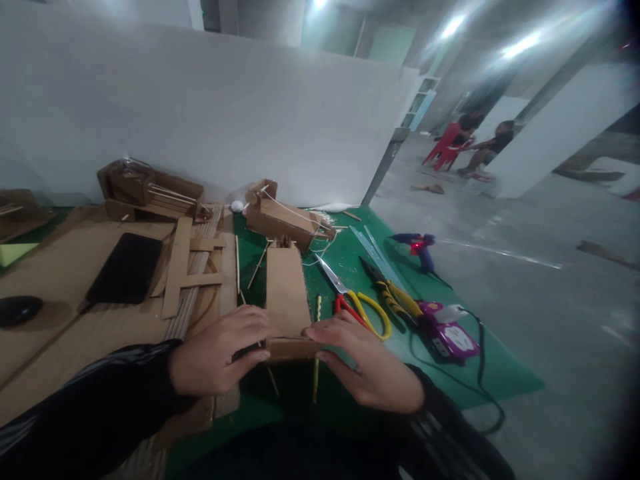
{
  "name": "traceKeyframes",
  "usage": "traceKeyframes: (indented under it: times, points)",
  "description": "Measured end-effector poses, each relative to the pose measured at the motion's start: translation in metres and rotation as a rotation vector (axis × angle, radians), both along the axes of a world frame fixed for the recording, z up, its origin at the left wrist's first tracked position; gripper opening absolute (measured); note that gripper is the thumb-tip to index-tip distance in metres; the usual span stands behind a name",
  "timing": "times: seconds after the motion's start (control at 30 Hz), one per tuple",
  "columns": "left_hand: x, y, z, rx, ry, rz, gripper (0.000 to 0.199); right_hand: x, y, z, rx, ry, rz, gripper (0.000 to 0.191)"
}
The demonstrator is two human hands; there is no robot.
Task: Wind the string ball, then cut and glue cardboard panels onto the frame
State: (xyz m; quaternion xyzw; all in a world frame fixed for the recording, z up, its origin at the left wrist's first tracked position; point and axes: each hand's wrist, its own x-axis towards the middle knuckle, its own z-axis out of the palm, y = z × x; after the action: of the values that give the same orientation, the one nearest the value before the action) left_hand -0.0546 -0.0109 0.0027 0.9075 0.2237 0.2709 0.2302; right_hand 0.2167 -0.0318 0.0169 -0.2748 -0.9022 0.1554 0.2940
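Observation:
A long cardboard box (287, 287) lies lengthwise in front of me on the green tabletop (250, 423). Its near end is between my two hands. My left hand (225, 350) holds the left near corner, fingers on top and thumb at the front edge. At the right near corner, my right hand (367, 360) pinches the cardboard between fingers and thumb. Thin sticks stand out at the box's far end. Beside its right side lies a yellowish twisted stick (317, 373), partly behind my right fingers. Scissors (357, 300) with red and yellow handles lie just beyond my right hand.
Pliers (393, 293), a purple power strip (447, 333) with a cable, clear glue sticks (377, 253) and a glue gun (420, 248) are at right. Another cardboard build (285, 220) with string stands behind. A black phone (126, 268) and mouse (20, 310) lie left. People sit far back.

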Motion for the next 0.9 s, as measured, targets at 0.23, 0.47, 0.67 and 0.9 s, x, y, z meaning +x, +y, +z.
traceKeyframes:
  times: [0.23,0.47,0.67,0.9]
  points:
    - [0.001,-0.001,-0.002,-0.004,-0.002,0.007,0.021,-0.001,-0.002,-0.002,-0.031,0.028,-0.011,0.037]
    - [0.001,-0.006,-0.007,-0.023,-0.081,0.026,0.027,0.000,-0.004,-0.009,-0.072,0.067,-0.017,0.040]
    - [-0.001,-0.008,-0.006,-0.021,-0.022,0.148,0.037,0.001,-0.006,-0.007,-0.065,0.062,-0.023,0.041]
    - [0.000,-0.007,-0.011,-0.022,0.014,0.095,0.036,-0.003,-0.008,-0.006,-0.028,0.107,-0.008,0.047]
